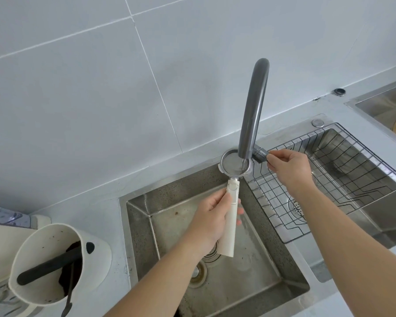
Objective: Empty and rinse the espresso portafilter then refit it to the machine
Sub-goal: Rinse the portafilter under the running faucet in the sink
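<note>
Left grip round portafilter handle — basket beyond, under faucet

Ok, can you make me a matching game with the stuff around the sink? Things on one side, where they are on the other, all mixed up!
Things:
1. portafilter
2. wire rack
3. white bin
4. right hand

Places:
A. on the counter, left of the sink
B. under the tap spout, held by the left hand
C. on the tap's handle
D. over the right-hand basin

Pairs: 1-B, 2-D, 3-A, 4-C
</note>
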Motion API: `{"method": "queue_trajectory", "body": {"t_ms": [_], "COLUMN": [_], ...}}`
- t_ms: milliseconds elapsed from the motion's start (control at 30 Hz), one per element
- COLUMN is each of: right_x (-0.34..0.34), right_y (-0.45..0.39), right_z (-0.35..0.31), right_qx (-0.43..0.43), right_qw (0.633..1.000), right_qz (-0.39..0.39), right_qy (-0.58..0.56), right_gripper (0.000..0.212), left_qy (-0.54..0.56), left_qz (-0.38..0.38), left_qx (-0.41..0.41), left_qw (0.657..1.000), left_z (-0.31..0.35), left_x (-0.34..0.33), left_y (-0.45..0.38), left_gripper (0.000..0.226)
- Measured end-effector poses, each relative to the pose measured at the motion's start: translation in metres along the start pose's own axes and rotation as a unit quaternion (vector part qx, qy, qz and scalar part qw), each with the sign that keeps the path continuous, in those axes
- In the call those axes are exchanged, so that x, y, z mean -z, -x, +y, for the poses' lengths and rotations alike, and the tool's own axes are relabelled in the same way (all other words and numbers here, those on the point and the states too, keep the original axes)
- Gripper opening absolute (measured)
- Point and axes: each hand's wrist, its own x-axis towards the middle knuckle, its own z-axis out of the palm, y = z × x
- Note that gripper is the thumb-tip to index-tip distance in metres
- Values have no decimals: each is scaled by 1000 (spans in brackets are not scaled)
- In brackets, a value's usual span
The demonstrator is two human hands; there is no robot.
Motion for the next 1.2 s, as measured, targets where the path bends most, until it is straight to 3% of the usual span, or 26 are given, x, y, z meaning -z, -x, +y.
{"method": "queue_trajectory", "body": {"t_ms": [367,733,900,1200], "right_x": [0,-2,-2,-1], "right_y": [-1,-2,-2,-2], "right_z": [2,7,7,8], "right_qx": [5,31,33,38], "right_qw": [1000,998,998,998], "right_qz": [9,24,25,23], "right_qy": [20,46,49,52], "right_gripper": [13,13,13,13], "left_qy": [15,31,31,164], "left_qz": [31,-17,-40,-109], "left_qx": [29,71,93,213], "left_qw": [999,997,994,957], "left_z": [-1,0,-5,12], "left_x": [7,2,5,4], "left_y": [1,12,14,8], "left_gripper": [29,21,28,32]}}
